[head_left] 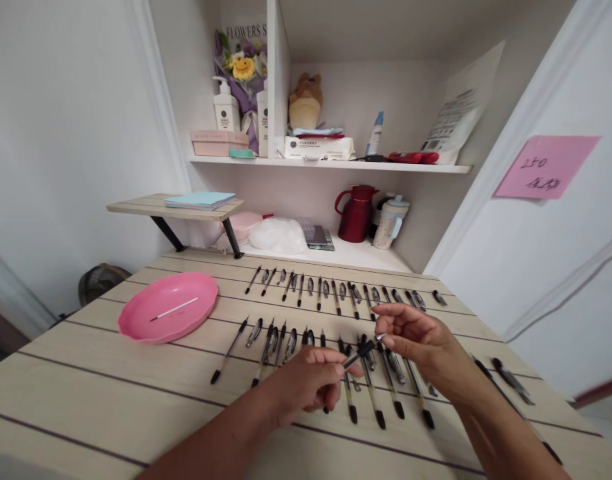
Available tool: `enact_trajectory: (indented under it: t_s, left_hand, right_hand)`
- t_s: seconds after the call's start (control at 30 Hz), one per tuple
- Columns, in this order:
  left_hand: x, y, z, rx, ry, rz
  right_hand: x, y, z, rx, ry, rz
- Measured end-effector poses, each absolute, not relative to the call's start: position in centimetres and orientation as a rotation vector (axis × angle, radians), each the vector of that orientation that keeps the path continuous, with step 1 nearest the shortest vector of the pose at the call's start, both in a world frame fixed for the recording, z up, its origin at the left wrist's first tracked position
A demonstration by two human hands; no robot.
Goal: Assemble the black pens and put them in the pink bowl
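Note:
My left hand is closed round a pen with a clear barrel and black grip, held above the table and pointing up to the right. At the pen's front end, the thumb and fingers of my right hand pinch a small silver pen tip. Whether this tip touches the barrel I cannot tell. Beneath my hands lies a near row of pens, with black caps between them. Behind it runs a farther row of pens with their caps.
A pink dish on the left holds a thin white refill. Behind it a small raised shelf bears coloured paper. A red jug and a pale cup stand at the back. One loose pen lies far right.

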State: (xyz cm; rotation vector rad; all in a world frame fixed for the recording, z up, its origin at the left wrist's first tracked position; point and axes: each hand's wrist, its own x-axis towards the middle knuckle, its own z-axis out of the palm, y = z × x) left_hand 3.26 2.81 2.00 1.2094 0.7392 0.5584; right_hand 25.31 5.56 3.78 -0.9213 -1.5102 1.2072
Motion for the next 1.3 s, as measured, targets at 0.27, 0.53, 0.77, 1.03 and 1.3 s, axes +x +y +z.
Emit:
enact_trajectory:
  t_s: [0.27,0.53,0.77,1.03,1.3]
  left_hand:
    - [3.1,2.9,2.0,1.170,0.706,0.540]
    - [3.7,2.5,2.0,1.255,0.791,0.600]
    - [4.0,2.4,1.7,1.262,0.814,0.700]
    - [4.0,2.3,2.2,1.217,0.796,0.725]
    - [4.0,2.5,1.7,1.165,0.764,0.704]
  right_hand:
    - [25.5,5.5,3.9,-0.912,-1.528,1.236]
    - [24.9,5.5,3.6,-0.948,-1.532,1.215]
    - [24.5,5.4,2.8,-0.977,-1.415,1.238]
    - [23.4,5.5,2.1,-0.963,-1.280,1.297]
    - [22.9,5.4,1.9,-0.935,-1.200,1.358]
